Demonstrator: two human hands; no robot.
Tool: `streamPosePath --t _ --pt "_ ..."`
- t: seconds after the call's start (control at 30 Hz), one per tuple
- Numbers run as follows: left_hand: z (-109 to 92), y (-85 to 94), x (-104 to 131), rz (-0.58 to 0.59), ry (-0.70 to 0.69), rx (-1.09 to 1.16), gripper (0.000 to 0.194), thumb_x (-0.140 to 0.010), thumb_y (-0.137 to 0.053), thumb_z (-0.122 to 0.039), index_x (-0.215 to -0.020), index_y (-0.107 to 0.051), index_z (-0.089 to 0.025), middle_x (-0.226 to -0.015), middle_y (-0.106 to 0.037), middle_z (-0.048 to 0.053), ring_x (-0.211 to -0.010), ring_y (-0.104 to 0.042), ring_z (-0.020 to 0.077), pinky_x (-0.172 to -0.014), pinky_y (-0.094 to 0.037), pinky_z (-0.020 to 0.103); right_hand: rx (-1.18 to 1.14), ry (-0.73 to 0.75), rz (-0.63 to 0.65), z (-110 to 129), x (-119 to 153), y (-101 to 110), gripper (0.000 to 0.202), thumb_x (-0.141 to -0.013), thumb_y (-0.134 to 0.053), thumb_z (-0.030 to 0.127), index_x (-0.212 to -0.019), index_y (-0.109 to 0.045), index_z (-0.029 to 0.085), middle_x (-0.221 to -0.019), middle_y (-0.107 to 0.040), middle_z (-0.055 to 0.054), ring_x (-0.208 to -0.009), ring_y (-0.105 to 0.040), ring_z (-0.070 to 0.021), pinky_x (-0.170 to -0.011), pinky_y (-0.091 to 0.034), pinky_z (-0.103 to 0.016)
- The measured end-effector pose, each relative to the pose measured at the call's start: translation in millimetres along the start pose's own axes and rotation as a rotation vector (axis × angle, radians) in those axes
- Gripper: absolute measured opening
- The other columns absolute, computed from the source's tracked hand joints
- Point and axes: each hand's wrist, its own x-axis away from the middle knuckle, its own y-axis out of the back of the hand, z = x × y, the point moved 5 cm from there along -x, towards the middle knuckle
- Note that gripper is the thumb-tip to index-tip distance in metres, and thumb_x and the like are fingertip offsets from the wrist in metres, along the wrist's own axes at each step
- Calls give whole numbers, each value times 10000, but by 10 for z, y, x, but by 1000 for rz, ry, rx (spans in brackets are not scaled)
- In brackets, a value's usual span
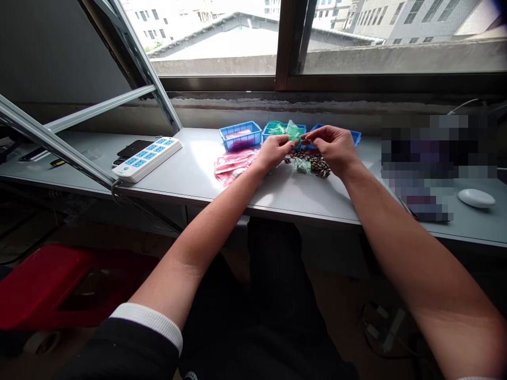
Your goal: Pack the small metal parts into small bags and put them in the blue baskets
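My left hand [276, 151] is closed, its fingertips pinching the edge of a small green bag [293, 132] in front of the middle blue basket [267, 138]. Close on its right, my right hand [336, 148] has thumb and fingers pinched together; what they hold is too small to make out. Below the hands lies a pile of small dark brown pieces [320, 167], with a filled green packet [302, 166] beside it. Flat pink bags [233, 164] are spread on the table to the left of my left hand.
Pink items lie in the left blue basket [224, 138]; the right blue basket [357, 139] is partly behind my right hand. A white power strip [148, 161] and metal frame [105, 108] stand left. A white mouse [476, 198] sits right, near a blurred area.
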Motion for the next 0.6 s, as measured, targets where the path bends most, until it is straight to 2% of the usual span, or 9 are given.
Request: streamPosePath --t 0.1,0.17,0.23,0.33,0.47,0.53,0.6 --pt "82 9 -57 -33 18 130 198 -1207 -861 -367 -1122 -908 -194 -1212 -929 79 -1178 -884 250 -1093 -732 388 27 16 -38 -43 -35 51 278 -944 -835 24 -919 -918 288 -1171 -947 -72 -1063 -907 -259 -768 -804 -368" --pt "111 8 -77 -44 34 199 143 -1209 -868 -332 -1245 -898 -197 -1284 -933 91 -1181 -902 253 -1143 -754 435 43 9 -30 -81 -51 62 320 -942 -804 15 -960 -954 298 -1159 -941 -58 -1040 -884 -238 -776 -803 -357" --pt "126 4 -79 -67 77 247 170 -1226 -859 -296 -1366 -848 -201 -1290 -931 94 -1144 -924 250 -1203 -759 488 49 -18 8 -113 -50 44 319 -964 -808 37 -1005 -981 301 -1113 -934 -55 -1040 -884 -242 -805 -817 -370" --pt "122 -2 -69 -109 140 280 310 -1249 -828 -250 -1541 -729 -220 -1307 -919 97 -1130 -948 262 -1267 -751 563 53 -50 39 -132 -32 17 242 -986 -857 93 -1045 -991 286 -1088 -935 -70 -1055 -911 -271 -830 -831 -405" --pt "65 112 -75 -249 67 214 339 -1273 -779 -261 -1569 -614 -240 -1274 -879 97 -1177 -945 288 -1292 -742 594 38 -31 28 -124 -33 29 144 -1030 -894 174 -1077 -974 285 -1108 -937 -85 -1091 -934 -291 -773 -810 -391" --pt "41 209 -85 -326 -2 112 290 -1280 -744 -297 -1543 -633 -243 -1368 -862 124 -1202 -932 300 -1287 -743 571 35 -36 5 -123 -44 49 111 -1050 -906 192 -1061 -960 288 -1118 -933 -90 -1080 -932 -283 -736 -788 -372" --pt "32 288 -102 -370 -44 -20 277 -1270 -699 -316 -1526 -698 -211 -1555 -827 180 -1211 -917 311 -1275 -743 548 39 -55 -22 -122 -52 63 133 -1052 -903 162 -1032 -946 287 -1111 -925 -90 -1044 -925 -270 -701 -760 -355"
